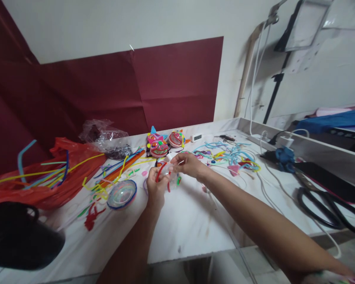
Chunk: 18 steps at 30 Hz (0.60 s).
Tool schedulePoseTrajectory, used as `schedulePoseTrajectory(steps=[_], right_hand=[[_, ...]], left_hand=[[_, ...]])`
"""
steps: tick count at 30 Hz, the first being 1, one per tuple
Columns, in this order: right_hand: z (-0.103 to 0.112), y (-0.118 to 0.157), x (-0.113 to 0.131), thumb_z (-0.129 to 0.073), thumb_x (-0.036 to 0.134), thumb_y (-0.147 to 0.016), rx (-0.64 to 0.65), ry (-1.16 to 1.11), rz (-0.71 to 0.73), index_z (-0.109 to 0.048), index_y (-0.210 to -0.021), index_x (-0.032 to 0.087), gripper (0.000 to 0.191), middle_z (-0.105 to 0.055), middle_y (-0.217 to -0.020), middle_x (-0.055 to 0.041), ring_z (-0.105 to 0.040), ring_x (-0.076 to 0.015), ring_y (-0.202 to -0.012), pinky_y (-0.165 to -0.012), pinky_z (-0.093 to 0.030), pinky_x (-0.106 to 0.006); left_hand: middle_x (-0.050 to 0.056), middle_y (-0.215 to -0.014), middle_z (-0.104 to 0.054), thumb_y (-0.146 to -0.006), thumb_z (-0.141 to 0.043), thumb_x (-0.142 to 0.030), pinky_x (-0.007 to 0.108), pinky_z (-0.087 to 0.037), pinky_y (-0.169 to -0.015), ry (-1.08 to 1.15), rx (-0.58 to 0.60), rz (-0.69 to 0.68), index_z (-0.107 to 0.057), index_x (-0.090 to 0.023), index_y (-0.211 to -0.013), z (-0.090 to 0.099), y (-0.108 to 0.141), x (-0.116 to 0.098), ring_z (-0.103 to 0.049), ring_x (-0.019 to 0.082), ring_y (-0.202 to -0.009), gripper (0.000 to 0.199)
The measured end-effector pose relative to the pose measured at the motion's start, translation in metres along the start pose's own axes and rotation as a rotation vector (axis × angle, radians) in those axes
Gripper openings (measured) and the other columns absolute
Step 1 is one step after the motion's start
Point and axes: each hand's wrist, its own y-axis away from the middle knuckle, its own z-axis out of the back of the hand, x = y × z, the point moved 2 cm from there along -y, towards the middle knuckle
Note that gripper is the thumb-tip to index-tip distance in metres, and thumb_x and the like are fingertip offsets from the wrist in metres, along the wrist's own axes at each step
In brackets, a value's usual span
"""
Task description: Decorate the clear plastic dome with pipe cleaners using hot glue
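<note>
Evidently there was most room just in front of the hands, where a stretch of white, grey-veined table [189,232] ran down to its straight front edge, crossed toward the right by a pale cable [225,221]. Behind, a low raised border met the wall, and heaps of craft bits closed in on both sides. Between the two hands, held just above the middle of the table, was a clear piece [166,170] with a red strip [160,171] curving along it; the piece looked thin and shiny, though fingers hid much of its shape. The left hand [157,182] was nearly closed, thumb against curled fingers, with hold of the red strip and the clear piece. The right hand [185,164] had thumb and fingertips drawn together in a pinch on the clear piece's far side. To the left sat a round, see-through bowl [122,194] rimmed in blue, near straight orange sticks [122,171] and a crumpled red plastic bag [47,183]. Beyond the hands stood two bright, rounded face ornaments [157,144]; on the right lay a tangle of light-blue strips [236,152], and, farther off, black-handled scissors [331,205] with big looped grips by the table's edge.
</note>
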Motion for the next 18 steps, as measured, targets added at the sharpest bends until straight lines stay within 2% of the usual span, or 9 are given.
schedulePoseTrajectory(steps=[5, 8, 11, 15, 18], right_hand=[[0.000, 0.004, 0.007, -0.109, 0.013, -0.046, -0.015, 0.001, -0.015, -0.072, -0.075, 0.018, 0.048, -0.063, -0.068, 0.0074, -0.054, -0.0110, -0.063, -0.063, -0.039, -0.026], [-0.001, 0.006, 0.008, -0.109, 0.010, -0.047, -0.022, -0.009, -0.042, -0.070, -0.076, 0.018, 0.049, -0.063, -0.066, 0.0078, -0.055, -0.0117, -0.066, -0.066, -0.042, -0.026], [-0.003, 0.008, 0.008, -0.108, 0.007, -0.047, -0.028, -0.030, -0.080, -0.069, -0.082, 0.020, 0.054, -0.062, -0.069, 0.0087, -0.055, -0.0120, -0.068, -0.069, -0.043, -0.026], [-0.001, 0.011, 0.007, -0.110, 0.009, -0.044, -0.068, -0.027, -0.141, -0.069, -0.091, 0.021, 0.063, -0.063, -0.082, 0.0076, -0.056, -0.0118, -0.073, -0.070, -0.043, -0.026], [0.001, 0.013, 0.005, -0.112, 0.018, -0.044, -0.020, -0.041, -0.206, -0.067, -0.099, 0.024, 0.071, -0.069, -0.090, 0.0053, -0.063, -0.0153, -0.083, -0.074, -0.046, -0.028]], left_hand=[[-0.008, -0.058, -0.043, -0.057, -0.088, -0.040, 0.022, -0.030, -0.052, 0.040, 0.036, 0.007, -0.052, -0.024, -0.070, 0.001, 0.000, 0.002, -0.034, 0.009, -0.052, 0.041], [-0.005, -0.055, -0.039, -0.067, -0.090, -0.056, 0.025, -0.031, -0.050, 0.079, 0.048, -0.004, -0.051, -0.025, -0.068, 0.003, 0.000, 0.002, -0.033, 0.013, -0.051, 0.050], [-0.002, -0.052, -0.035, -0.077, -0.085, -0.071, 0.027, -0.032, -0.048, 0.113, 0.029, -0.026, -0.046, -0.026, -0.064, 0.003, 0.000, 0.001, -0.033, 0.016, -0.049, 0.061], [-0.003, -0.051, -0.034, -0.078, -0.085, -0.070, 0.026, -0.029, -0.047, 0.130, 0.010, -0.015, -0.044, -0.025, -0.061, 0.001, 0.000, 0.000, -0.030, 0.014, -0.048, 0.064], [-0.006, -0.050, -0.033, -0.076, -0.086, -0.065, 0.024, -0.026, -0.047, 0.152, 0.003, 0.003, -0.046, -0.023, -0.061, 0.000, 0.000, 0.001, -0.028, 0.010, -0.046, 0.060]])
